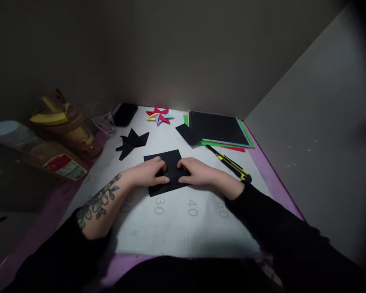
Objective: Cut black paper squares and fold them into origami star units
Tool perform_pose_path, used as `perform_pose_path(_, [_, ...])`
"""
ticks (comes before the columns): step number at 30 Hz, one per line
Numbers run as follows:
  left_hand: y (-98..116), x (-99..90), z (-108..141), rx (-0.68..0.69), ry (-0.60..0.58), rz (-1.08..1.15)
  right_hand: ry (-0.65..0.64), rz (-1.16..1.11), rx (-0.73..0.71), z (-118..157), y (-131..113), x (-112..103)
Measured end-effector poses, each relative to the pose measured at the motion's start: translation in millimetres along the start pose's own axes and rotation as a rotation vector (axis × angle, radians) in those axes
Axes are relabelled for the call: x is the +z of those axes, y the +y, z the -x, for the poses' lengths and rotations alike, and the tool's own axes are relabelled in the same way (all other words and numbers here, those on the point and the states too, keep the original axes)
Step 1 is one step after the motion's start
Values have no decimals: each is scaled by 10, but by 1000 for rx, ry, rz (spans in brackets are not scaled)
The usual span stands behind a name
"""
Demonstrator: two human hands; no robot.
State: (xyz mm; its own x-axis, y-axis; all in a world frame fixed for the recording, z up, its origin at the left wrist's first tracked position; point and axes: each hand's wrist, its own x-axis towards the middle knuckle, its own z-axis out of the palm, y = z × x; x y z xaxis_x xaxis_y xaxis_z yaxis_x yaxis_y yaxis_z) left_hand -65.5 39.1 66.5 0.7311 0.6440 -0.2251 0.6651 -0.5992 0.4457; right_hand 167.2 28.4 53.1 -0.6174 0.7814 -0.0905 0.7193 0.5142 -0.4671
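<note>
A black square of paper lies flat on the white sheet, slightly turned, in the middle of the view. My left hand rests on its left part, thumb and fingers apart, with the fingertips on the paper. On the right part lies my right hand, its thumb and curled index finger apart and touching the surface. Neither hand grips the paper. A folded black paper shape with several points is beyond my left hand. A smaller black paper piece sits beyond my right hand.
A black and yellow cutter lies right of my right hand. Behind it is a stack of coloured paper. A multicoloured paper star and a black phone are at the back. A bottle and a cup stand left.
</note>
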Motion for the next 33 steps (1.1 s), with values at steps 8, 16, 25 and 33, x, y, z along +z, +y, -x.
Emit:
perform_pose_path(8, [92, 9, -13, -44, -40, -153, -148, -83, -56, -142, 97, -92])
perform_pose_path(16, [3, 27, -68, -24, -33, -139, -137, -74, 26, -189, 50, -78])
perform_pose_path(25, [25, 61, -43, -48, 31, -132, 154, -314, 90, 86, 103, 48])
perform_pose_path(33, [116, 106, 326, -264, 227, -80, 212, -845, 515, 204, 81, -49])
